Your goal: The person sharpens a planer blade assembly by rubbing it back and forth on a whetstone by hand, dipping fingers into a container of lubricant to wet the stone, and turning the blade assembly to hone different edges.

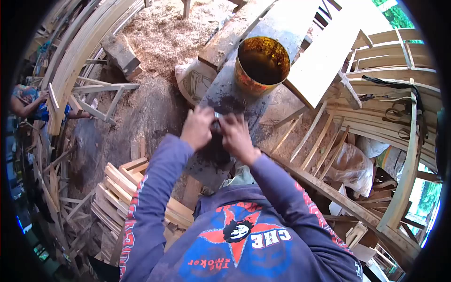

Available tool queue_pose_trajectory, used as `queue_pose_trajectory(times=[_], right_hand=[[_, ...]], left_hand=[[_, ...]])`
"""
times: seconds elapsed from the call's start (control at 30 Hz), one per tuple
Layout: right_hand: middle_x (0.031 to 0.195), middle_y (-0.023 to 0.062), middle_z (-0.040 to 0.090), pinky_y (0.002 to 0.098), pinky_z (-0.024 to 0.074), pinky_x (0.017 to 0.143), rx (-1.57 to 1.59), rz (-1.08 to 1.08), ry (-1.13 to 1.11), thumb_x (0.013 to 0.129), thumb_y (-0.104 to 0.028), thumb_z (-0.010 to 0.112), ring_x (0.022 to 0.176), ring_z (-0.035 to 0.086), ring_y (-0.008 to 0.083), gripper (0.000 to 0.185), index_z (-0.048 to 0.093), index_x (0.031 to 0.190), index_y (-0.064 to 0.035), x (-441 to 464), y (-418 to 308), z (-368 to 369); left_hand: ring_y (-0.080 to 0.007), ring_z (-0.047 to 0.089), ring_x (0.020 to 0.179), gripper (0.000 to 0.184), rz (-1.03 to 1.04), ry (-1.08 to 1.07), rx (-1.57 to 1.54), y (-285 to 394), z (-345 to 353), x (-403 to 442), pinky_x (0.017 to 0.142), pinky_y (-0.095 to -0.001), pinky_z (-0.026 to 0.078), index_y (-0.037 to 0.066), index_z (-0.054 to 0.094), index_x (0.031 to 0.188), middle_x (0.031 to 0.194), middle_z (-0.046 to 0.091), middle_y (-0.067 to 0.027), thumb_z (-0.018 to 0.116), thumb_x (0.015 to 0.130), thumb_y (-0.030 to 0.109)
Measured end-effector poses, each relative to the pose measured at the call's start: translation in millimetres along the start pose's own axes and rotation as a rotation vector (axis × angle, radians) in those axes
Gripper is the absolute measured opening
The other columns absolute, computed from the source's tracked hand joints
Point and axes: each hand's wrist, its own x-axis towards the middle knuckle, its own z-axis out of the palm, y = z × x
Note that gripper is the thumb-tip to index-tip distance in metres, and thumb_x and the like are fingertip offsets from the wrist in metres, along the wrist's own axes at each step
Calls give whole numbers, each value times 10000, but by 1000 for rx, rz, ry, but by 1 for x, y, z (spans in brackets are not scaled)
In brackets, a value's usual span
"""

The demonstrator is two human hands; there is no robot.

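My left hand [199, 129] and right hand [238, 136] are hovering close together over the board, fingers bending inward; a small pale thing [217, 115] is showing between their fingertips, but whether either hand is gripping it I cannot tell, the fingers hiding most of it and blurring its long axis. The yellow tin [254, 87] is standing just beyond, ahead and to the right, so my right hand is being the nearer one. Its open mouth is facing up. The grey board [222, 90] is running lengthwise away from me beneath both. Past its left edge a round pail [189, 84] is sitting, and sawdust [162, 40] is covering the ground.
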Motion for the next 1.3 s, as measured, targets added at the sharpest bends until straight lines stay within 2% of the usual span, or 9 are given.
queue_pose_trajectory(times=[0.1, 0.3, 0.37, 0.43, 0.5, 0.7, 0.97, 1.1, 1.3], right_hand=[[1170, 149, 583, 517, 463, 901, 65, -4, 19, 768, -23, 633, 1103, 530, 399, 398, 679, 1163, -56, -65, -9, 3], [1153, 147, 593, 522, 457, 893, 9, -3, 2, 775, -63, 661, 1085, 526, 417, 378, 683, 1152, -57, 20, 8, 5], [1168, 157, 589, 531, 461, 889, -13, -41, -19, 784, -94, 704, 1092, 523, 424, 400, 686, 1181, -54, -28, 8, 4], [1228, 160, 576, 544, 460, 908, 46, -41, -30, 760, -64, 678, 1116, 521, 438, 497, 683, 1256, -56, -73, 5, 9], [1173, 160, 590, 529, 457, 893, -77, -91, 78, 752, -63, 651, 1082, 527, 421, 474, 675, 1226, -53, -30, 14, 13], [1170, 153, 599, 530, 461, 903, -17, -39, -19, 756, -46, 654, 1099, 534, 407, 461, 672, 1217, -55, -33, 11, 6], [1159, 158, 589, 514, 458, 907, 20, -31, 14, 769, -72, 660, 1119, 524, 406, 462, 656, 1231, -42, 17, 14, 10], [1186, 176, 585, 535, 461, 936, 63, -26, -65, 750, -52, 656, 1147, 520, 433, 465, 689, 1214, -43, -72, 13, 16], [1141, 162, 603, 526, 469, 879, -28, -66, 24, 787, -61, 630, 1076, 537, 411, 347, 691, 1128, -43, 19, 15, 8]], left_hand=[[-363, 583, 1045, 248, -13, 17, -113, 47, 16, -52, 912, -491, 453, 52, 724, 1022, 1147, 673, -122, 706, 778, 94], [-367, 587, 1072, 211, -59, 37, -5, -12, 2, 12, 896, -500, 462, 47, 714, 987, 1182, 658, -129, 693, 782, 94], [-358, 590, 1071, 239, 1, -147, 104, 16, 5, -21, 889, -493, 462, 55, 727, 1001, 1162, 658, -118, 734, 775, 132], [-365, 601, 1056, 312, -56, -28, -116, 43, 31, -62, 886, -503, 462, 50, 740, 1078, 1136, 650, -130, 715, 772, 101], [-368, 605, 1072, 297, -33, 90, 201, 25, 29, -27, 899, -500, 465, 37, 721, 1075, 1160, 654, -135, 677, 782, 66], [-362, 597, 1066, 177, -27, -160, 119, 27, 1, -20, 908, -473, 464, 48, 723, 956, 1143, 649, -130, 679, 786, 67], [-379, 605, 1038, 238, -10, 20, 32, -11, 1, 14, 864, -502, 463, 37, 698, 1036, 1102, 649, -159, 726, 806, 92], [-370, 605, 1050, 220, -34, 25, -154, 37, 39, -60, 871, -502, 475, 24, 700, 988, 1168, 628, -158, 696, 774, 73], [-399, 606, 1012, 181, -41, 94, 58, -7, 4, 10, 844, -515, 469, 60, 696, 988, 1086, 673, -157, 721, 840, 160]])
